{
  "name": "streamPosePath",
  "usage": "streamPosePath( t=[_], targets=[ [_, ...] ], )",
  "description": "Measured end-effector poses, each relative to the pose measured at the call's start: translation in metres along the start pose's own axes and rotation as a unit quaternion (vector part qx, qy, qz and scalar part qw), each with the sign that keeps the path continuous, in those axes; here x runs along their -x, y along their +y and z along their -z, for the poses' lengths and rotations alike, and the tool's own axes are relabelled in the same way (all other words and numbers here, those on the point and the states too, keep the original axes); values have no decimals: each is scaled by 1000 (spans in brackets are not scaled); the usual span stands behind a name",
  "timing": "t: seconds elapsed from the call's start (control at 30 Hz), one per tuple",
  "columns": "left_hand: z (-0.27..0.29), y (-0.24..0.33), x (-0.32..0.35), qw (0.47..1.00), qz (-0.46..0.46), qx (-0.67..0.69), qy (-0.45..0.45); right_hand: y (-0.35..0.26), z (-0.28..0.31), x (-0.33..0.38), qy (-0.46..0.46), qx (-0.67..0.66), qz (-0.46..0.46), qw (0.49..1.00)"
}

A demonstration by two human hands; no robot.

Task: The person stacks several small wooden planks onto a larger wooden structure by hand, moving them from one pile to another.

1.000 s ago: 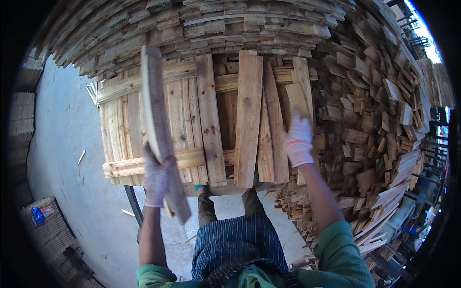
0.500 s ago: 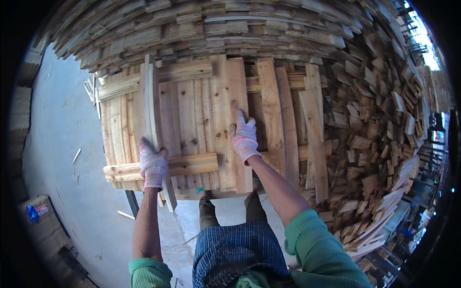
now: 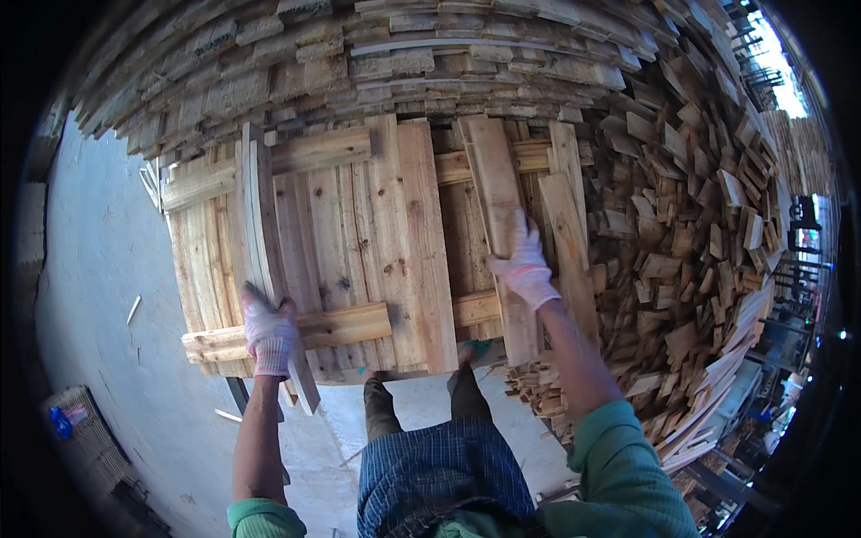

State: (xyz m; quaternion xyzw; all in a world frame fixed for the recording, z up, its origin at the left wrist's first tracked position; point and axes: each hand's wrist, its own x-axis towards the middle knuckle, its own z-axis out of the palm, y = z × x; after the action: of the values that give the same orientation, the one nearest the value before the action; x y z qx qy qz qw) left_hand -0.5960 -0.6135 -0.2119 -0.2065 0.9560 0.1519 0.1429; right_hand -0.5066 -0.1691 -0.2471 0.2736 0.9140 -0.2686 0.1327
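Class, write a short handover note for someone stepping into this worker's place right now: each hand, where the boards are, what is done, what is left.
Left hand: gloved, gripping an on-edge plank at the left of the pallet frame.
Right hand: gloved, flat on a slanted plank.
Done: several slats lie side by side across the frame.
Left: both held planks are not yet flat and aligned; gaps remain on the right. Loose board piles lie behind and to the right.

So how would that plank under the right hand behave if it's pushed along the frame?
The plank looks stiff and should slide flat rather than roll. Its rough sawn face probably drags on the cross rail and grips the gloved right hand. Lying slightly askew, it may pivot.
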Motion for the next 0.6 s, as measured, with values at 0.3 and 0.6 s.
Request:
streamPosePath(
  t=[0.3,0.6],
  targets=[
    [-7,-2,4,999,-28,-10,19,27,-19,-16,45,24,-47,998],
    [4,25,11,1000,-13,-6,10,-56,-27,32,-29,-76,-41,996]
  ],
)
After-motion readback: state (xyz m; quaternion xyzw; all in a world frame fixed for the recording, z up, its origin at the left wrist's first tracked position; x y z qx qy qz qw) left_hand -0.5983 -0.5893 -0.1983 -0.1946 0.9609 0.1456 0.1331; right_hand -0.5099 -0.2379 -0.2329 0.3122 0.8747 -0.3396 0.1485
